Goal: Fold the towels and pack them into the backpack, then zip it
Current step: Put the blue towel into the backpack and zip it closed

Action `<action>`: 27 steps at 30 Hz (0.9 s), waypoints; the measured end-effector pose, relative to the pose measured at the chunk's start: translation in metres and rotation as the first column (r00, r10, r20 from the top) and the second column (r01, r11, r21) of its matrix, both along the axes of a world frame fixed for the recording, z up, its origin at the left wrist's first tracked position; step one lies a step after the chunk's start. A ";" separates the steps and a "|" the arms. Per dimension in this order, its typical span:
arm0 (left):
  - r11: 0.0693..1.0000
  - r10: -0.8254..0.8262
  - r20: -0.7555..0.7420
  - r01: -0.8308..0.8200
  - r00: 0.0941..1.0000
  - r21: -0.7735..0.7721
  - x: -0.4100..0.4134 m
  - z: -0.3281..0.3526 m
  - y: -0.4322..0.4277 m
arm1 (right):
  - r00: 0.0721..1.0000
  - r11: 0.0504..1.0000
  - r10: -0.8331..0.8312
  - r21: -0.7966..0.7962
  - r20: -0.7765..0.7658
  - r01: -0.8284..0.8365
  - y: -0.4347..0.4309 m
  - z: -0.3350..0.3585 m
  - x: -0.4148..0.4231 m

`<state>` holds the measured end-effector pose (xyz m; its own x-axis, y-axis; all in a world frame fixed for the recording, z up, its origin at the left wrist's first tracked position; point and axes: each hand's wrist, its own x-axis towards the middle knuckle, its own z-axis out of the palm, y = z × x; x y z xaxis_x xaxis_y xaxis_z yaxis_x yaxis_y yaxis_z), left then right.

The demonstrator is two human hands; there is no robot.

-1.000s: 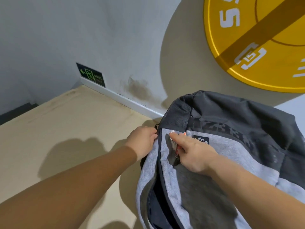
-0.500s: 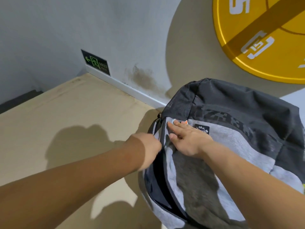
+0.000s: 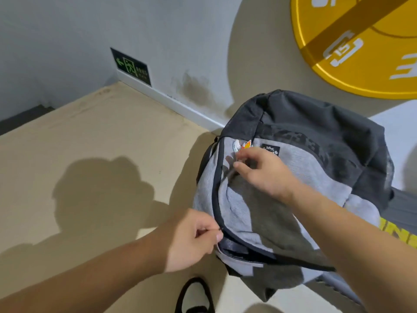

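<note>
Backpack: a grey-and-charcoal backpack (image 3: 316, 168) lies front panel up on the beige floor (image 3: 101, 143), its top end towards the wall.
Left hand: the left hand (image 3: 189, 240) is at the backpack's left edge, thumb and forefinger pinched tight on the small dark zipper pull (image 3: 220, 228).
Zipper: look at that dark zipper line (image 3: 216, 188). It runs closed from the backpack's upper left corner down to the pull; below the pull the opening gapes and shows a dark lining.
Right hand: the right hand (image 3: 261, 170) is over the backpack's grey front panel, fingers curled, thumb tip down on the cloth, gripping a fold of it.
Badges: a white-and-orange patch (image 3: 241, 144) sits just above the right hand's fingers, and a small black label (image 3: 270, 150) sits beside it, both on the backpack's grey band.
Beyond the backpack: a white baseboard (image 3: 171, 102) runs up to the backpack's top left corner, with a green exit sign (image 3: 133, 67) farther along it; a yellow disc (image 3: 361, 53) with white marks lies past the backpack's top.
Near the backpack's lower left corner: a black loop (image 3: 194, 294), too cropped to name.
</note>
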<state>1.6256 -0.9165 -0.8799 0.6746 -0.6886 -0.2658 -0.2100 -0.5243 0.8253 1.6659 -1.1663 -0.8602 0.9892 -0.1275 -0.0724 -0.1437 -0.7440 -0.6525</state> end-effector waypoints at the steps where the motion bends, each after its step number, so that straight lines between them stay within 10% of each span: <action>1: 0.993 0.111 -0.020 -0.112 0.994 -0.046 -0.002 -0.003 -0.001 | 0.998 0.999 0.022 -0.037 0.060 -0.020 0.005 0.005 -0.019; 7: 0.926 0.350 -0.040 -0.352 0.936 -0.138 -0.023 0.012 -0.007 | 0.967 0.972 0.236 -0.014 0.094 -0.235 0.051 0.009 -0.116; 15: 0.753 0.548 -0.423 -0.646 0.722 -0.126 -0.037 0.032 -0.020 | 0.963 0.987 -0.087 0.155 0.254 0.049 0.074 -0.025 -0.137; 27: 0.834 0.549 -0.266 -0.496 0.793 0.242 -0.011 0.022 -0.052 | 0.947 0.995 0.069 0.046 0.313 -0.088 0.074 -0.027 -0.138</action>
<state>1.6144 -0.9680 -0.8579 0.7817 -0.1882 -0.5946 0.3866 -0.6019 0.6987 1.5281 -1.0923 -0.8876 0.9706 -0.0532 0.2346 0.1303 -0.7037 -0.6985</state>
